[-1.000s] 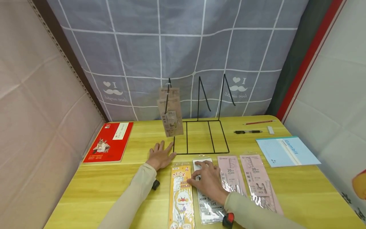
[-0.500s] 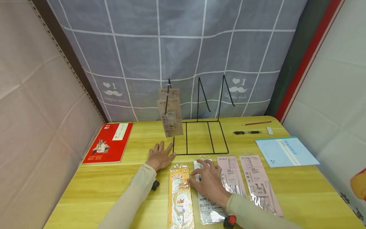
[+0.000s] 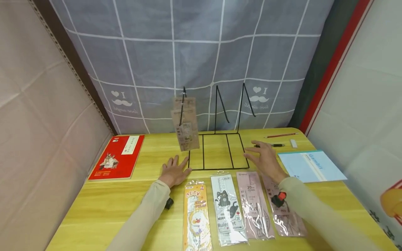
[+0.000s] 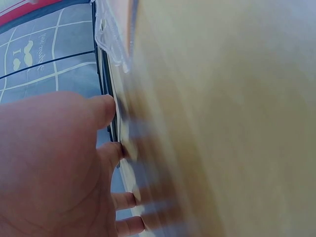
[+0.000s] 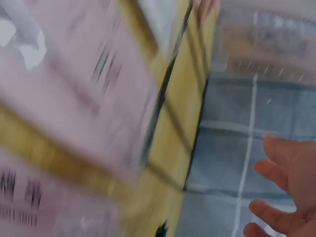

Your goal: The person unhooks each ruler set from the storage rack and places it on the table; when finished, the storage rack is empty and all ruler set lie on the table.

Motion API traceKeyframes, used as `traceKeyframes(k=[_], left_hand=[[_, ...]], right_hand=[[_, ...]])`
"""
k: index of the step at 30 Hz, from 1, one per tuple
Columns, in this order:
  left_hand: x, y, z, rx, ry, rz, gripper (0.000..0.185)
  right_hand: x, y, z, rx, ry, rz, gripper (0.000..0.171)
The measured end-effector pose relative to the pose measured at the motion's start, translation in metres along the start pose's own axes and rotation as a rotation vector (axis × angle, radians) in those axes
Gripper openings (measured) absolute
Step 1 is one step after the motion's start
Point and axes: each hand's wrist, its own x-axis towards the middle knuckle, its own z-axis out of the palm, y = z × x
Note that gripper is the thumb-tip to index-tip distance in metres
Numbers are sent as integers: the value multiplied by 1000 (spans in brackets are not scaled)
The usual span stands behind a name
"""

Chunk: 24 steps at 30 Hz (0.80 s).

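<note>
My left hand (image 3: 174, 172) rests with spread fingers on the table by the front left corner of the black wire rack (image 3: 203, 153). In the left wrist view its fingertips (image 4: 129, 199) touch the wood. My right hand (image 3: 266, 161) holds nothing, its fingers apart, near the rack's right side. Its forearm partly covers the right pink ruler set (image 3: 284, 219). Left of that lie another pink ruler set (image 3: 251, 188), a cat-print ruler set (image 3: 223, 198) and an orange duck-print packet (image 3: 190, 200). Pink packets (image 3: 186, 130) hang on the rack's left hook.
A red booklet (image 3: 117, 157) lies at the left. On the right are a blue notebook (image 3: 311, 166), a black pen (image 3: 277, 145), a red pencil (image 3: 281, 135) and a white eraser (image 3: 293, 143). A grey checked curtain (image 3: 201, 59) hangs behind the rack.
My right hand has left the cat-print ruler set and moved right and away from me, uncovering that packet. The duck packet shifted slightly toward me earlier. My left hand stays in place.
</note>
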Motion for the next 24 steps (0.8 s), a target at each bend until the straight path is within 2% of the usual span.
traceKeyframes(k=[5, 9, 16, 24], left_hand=[[-2, -1, -1, -9, 3, 2, 67], [-2, 0, -1, -12, 3, 0, 67], [-3, 1, 0, -7, 6, 0, 67], [-3, 2, -2, -2, 7, 2, 67]], right_hand=[[11, 38, -2, -63, -169, 85, 44], [15, 55, 4, -104, -271, 96, 52], [21, 72, 14, -56, -336, 71, 63], [23, 84, 18, -90, -404, 12, 64]])
